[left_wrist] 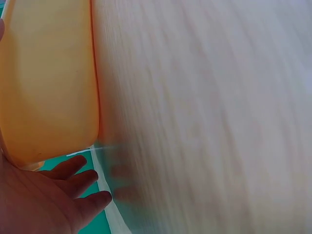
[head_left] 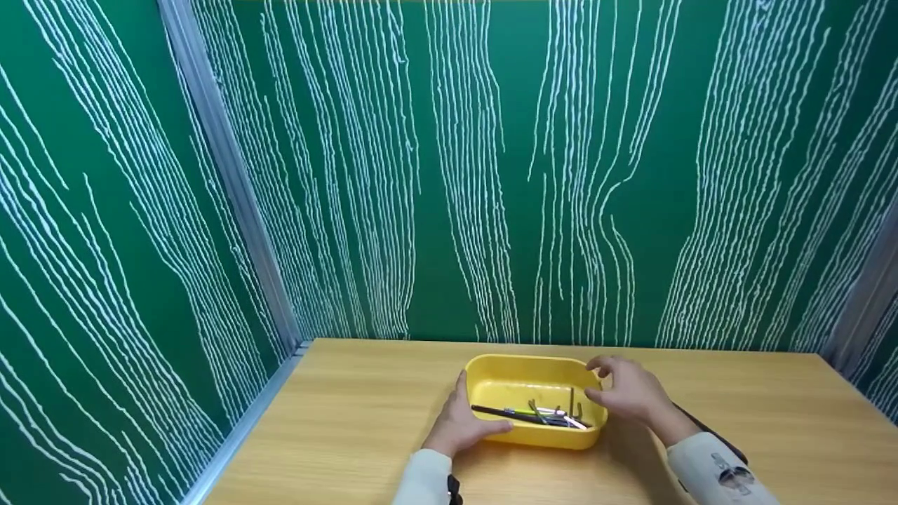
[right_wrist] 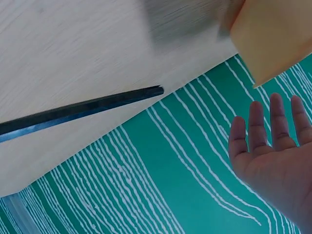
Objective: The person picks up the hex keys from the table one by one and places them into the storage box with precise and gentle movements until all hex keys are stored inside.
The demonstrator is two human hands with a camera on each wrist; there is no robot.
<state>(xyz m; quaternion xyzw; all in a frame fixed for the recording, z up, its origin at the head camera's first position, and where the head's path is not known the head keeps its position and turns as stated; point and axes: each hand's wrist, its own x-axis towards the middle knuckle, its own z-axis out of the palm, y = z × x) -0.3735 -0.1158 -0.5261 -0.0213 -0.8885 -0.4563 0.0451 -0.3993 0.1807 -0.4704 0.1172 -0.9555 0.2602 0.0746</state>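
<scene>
A yellow plastic box (head_left: pixel 540 438) stands on the wooden table, with several thin rods and sticks (head_left: pixel 554 416) lying in it. Among them are a long black stick (head_left: pixel 494 409), a yellow-green piece (head_left: pixel 520 412) and dark bent rods. My left hand (head_left: pixel 459 421) is at the box's left end, thumb along the front rim. Its other fingers (left_wrist: pixel 80 184) extend straight past the box's corner in the left wrist view. At the right end, my right hand (head_left: pixel 635 393) hovers beside the rim with fingers spread and loosely bent. Nothing is held in it.
A long dark bar (right_wrist: pixel 83 109) lies on the table right of the box, partly under my right forearm in the head view. Green panels (head_left: pixel 463 175) with wavy white lines stand behind and beside the table (head_left: pixel 351 421). A grey metal post (head_left: pixel 231 168) marks the left corner.
</scene>
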